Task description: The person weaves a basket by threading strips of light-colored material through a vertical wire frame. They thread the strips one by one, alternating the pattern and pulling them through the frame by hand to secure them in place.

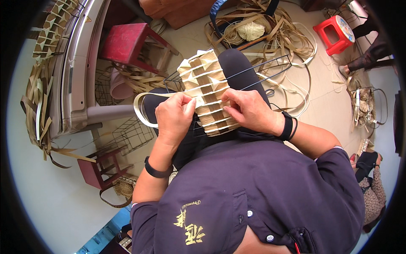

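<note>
Across my lap lies a black wire frame [270,70] partly covered by a woven panel [215,79] of tan and brown bands. Cream strips cross the panel, and folded points stand up on its far part. My left hand [174,116] is closed at the panel's left edge, pinching a flat cream strip [138,111] that loops out to the left. At the opposite edge, my right hand [251,109] has its thumb and bent forefinger on the woven panel; its other fingers are curled in. The underside of the weaving is hidden.
A red stool [124,42] stands far left beside a grey machine-like body [78,76]. Ahead, a tray [237,44] holds twine and loose strips. A smaller red stool [338,36] and another person's leg [376,51] are at the far right. Wire frames [129,135] lie left.
</note>
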`<state>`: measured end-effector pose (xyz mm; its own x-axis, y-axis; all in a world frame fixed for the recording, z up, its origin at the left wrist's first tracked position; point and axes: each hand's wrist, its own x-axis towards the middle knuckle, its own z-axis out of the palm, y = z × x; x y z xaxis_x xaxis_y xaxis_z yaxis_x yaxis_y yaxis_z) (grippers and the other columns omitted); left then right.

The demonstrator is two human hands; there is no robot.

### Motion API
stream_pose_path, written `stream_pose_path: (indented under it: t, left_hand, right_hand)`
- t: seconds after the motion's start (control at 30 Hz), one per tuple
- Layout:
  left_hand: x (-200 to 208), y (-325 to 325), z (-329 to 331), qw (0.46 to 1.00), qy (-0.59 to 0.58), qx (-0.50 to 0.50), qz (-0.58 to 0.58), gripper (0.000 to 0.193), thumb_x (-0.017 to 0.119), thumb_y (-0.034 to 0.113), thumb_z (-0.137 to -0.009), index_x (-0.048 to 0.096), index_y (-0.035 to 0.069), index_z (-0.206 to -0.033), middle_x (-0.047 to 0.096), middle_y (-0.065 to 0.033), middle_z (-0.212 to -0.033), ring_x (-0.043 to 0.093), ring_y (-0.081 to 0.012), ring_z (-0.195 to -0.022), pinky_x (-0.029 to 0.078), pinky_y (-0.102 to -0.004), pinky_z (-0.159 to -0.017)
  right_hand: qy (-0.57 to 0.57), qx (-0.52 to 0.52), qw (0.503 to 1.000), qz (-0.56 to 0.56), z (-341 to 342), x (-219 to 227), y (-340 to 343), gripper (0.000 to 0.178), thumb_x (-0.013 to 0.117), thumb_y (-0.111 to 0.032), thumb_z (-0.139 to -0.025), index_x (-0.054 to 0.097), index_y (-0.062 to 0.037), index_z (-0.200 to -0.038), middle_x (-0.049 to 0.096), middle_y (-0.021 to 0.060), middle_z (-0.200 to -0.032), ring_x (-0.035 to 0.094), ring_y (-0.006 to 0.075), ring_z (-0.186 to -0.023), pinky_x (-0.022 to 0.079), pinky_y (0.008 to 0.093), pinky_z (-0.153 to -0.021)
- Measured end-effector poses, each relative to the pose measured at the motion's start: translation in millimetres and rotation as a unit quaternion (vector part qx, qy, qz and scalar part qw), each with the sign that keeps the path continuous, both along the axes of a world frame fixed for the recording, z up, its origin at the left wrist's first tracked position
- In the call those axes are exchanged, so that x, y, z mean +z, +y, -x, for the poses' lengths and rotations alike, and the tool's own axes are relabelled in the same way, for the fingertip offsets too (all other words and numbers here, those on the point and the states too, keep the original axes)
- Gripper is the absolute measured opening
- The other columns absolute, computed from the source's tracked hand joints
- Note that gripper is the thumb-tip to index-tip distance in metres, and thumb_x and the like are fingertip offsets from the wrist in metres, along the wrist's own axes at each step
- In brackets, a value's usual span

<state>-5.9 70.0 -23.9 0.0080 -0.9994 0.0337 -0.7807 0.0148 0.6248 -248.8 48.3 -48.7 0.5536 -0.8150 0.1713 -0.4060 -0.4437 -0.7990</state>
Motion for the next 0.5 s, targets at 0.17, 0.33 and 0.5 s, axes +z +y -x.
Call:
stream_pose_path:
  t: [0.17, 0.33, 0.5]
  left_hand:
    - [0.9, -3.2, 12.0, 0.991, -0.118, -0.037, 0.058, 0.015, 0.077, 0.016, -0.087, 0.071, 0.003, -0.082, 0.071, -0.0146, -0.077, 0.071, -0.0312, -0.071, 0.054, -0.0391, -0.065]
    - [-2.1, -6.1, 13.6, 0.990, -0.098, -0.064, 0.075, 0.017, 0.075, 0.016, -0.088, 0.067, 0.003, -0.081, 0.070, -0.0133, -0.079, 0.069, -0.0332, -0.072, 0.054, -0.0412, -0.066]
    - [-4.9, -5.1, 26.0, 0.958, -0.206, -0.124, 0.154, 0.009, 0.072, 0.014, -0.090, 0.068, 0.006, -0.088, 0.066, -0.0100, -0.083, 0.067, -0.0324, -0.077, 0.053, -0.0422, -0.068]
  right_hand:
    - [-0.043, -0.013, 0.999, 0.021, -2.8, -7.7, -0.2, 0.017, 0.072, -0.006, -0.090, 0.061, -0.0035, -0.102, 0.062, 0.0108, -0.068, 0.065, 0.0280, -0.061, 0.051, 0.0378, -0.058]
    - [-0.053, -0.017, 0.998, 0.013, -4.4, -9.6, 0.1, 0.017, 0.073, -0.005, -0.089, 0.061, -0.0034, -0.102, 0.064, 0.0109, -0.069, 0.066, 0.0280, -0.062, 0.052, 0.0376, -0.059]
    - [-0.049, -0.024, 0.998, 0.013, -5.9, -15.8, -1.7, 0.018, 0.072, -0.005, -0.090, 0.062, -0.0037, -0.104, 0.066, 0.0116, -0.071, 0.068, 0.0261, -0.063, 0.052, 0.0363, -0.059]
